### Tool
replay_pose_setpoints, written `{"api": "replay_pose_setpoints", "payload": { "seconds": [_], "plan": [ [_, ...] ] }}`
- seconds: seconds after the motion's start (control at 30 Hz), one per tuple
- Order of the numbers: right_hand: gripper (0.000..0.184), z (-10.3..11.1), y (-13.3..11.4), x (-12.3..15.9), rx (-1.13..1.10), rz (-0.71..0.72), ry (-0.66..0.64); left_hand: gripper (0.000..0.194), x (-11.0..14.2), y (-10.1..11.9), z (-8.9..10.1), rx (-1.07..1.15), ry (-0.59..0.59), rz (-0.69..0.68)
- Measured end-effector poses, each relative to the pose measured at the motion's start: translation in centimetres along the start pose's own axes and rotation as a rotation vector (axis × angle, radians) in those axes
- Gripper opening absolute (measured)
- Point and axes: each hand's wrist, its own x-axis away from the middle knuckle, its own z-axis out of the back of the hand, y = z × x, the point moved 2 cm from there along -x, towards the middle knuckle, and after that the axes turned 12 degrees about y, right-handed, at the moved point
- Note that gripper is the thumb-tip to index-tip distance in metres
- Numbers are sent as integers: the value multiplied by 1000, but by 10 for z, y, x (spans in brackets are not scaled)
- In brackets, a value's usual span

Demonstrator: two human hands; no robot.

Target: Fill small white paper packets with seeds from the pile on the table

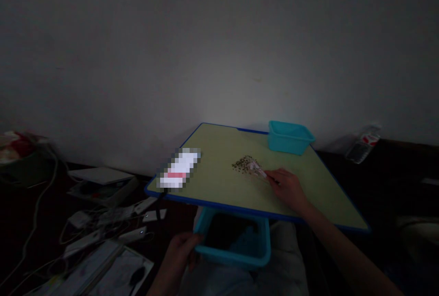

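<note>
My right hand (286, 187) is closed around the dark handle of what looks like a small brush with a pale, fan-shaped end (256, 168). That end rests on the table at the right side of a spread of small dark grains (243, 164). Low in front of me, my left hand (185, 245) grips the left rim of a turquoise plastic bin (233, 259). This bin sits at my lap, just below the table's near edge, with dark contents that I cannot make out.
The pale tabletop (219, 143) has a blue edge. A second turquoise bin (291, 139) stands at its back right corner, and a lit phone (181, 169) lies at the left. Cables and power strips (132, 233) cover the floor at left. A plastic bottle (364, 144) is at right.
</note>
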Motion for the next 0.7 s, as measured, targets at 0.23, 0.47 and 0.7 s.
{"api": "replay_pose_setpoints", "payload": {
  "seconds": [0.23, 0.47, 0.7],
  "plan": [
    [26, -1, -2, 3, -31, 7, -9, 38, -1, -1, 1, -6, -18, -15],
    [29, -1, -8, -2, -12, 11, -16, 38, 1, 1, 1, 1, -7, 2],
    [28, -9, -3, -6, 34, 6, -26, 37, -2, -5, 1, 22, -10, 12]
  ]
}}
